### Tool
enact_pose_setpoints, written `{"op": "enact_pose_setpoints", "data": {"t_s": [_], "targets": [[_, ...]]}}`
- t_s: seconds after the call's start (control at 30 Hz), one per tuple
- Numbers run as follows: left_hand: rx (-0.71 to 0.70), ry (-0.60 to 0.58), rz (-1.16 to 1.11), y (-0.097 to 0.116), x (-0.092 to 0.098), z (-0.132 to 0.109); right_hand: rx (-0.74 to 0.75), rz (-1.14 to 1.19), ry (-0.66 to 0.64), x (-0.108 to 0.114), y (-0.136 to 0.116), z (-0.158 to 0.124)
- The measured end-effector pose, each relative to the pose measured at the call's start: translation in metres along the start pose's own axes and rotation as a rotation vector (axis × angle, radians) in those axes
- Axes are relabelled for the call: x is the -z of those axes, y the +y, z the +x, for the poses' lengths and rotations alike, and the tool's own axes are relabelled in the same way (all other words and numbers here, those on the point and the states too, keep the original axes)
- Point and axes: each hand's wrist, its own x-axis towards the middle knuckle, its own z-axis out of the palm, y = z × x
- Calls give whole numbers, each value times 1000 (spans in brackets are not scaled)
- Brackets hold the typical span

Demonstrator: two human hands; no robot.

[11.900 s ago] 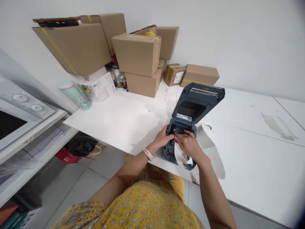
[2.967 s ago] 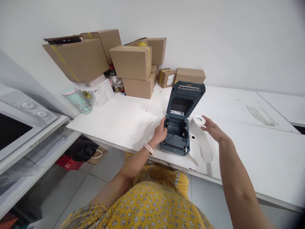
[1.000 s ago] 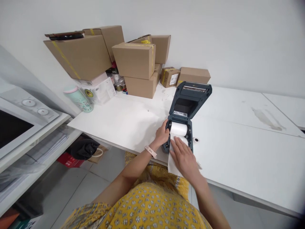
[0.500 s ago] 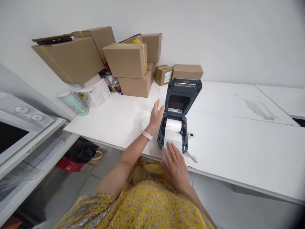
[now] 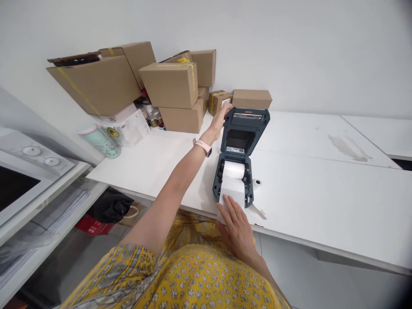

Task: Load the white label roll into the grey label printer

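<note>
A dark blue-grey label printer (image 5: pixel 216 189) stands on the white table with its lid (image 5: pixel 246 124) raised. Inside sits a white label roll (image 5: pixel 234 170), its paper strip (image 5: pixel 233 189) running out over the front. My left hand (image 5: pixel 220 120) grips the upper left edge of the lid, some fingers hidden behind it. My right hand (image 5: pixel 237 223) lies flat, fingers stretched out on the strip at the printer's front edge. Right of the printer are a small white roll (image 5: pixel 257 183) and a torn paper scrap (image 5: pixel 258 211).
Cardboard boxes (image 5: pixel 169 86) are stacked at the back left, with smaller boxes (image 5: pixel 252 98) behind the printer. A mint tumbler (image 5: pixel 99 141) and a white box (image 5: pixel 128 128) stand at the left. A microwave (image 5: pixel 35 167) is on a shelf beside the table.
My left hand has moved up and away from me, from beside the printer to the lid's upper left edge. My right hand has stayed on the paper strip.
</note>
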Motion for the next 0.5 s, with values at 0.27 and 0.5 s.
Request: {"op": "enact_pose_setpoints", "data": {"t_s": [0.27, 0.5], "targets": [[-182, -121, 71, 0, -1, -80, 38, 106, 35, 1, 8, -1], [-225, -311, 444, -19, 7, -183, 72, 105, 59, 1, 5, -14]]}}
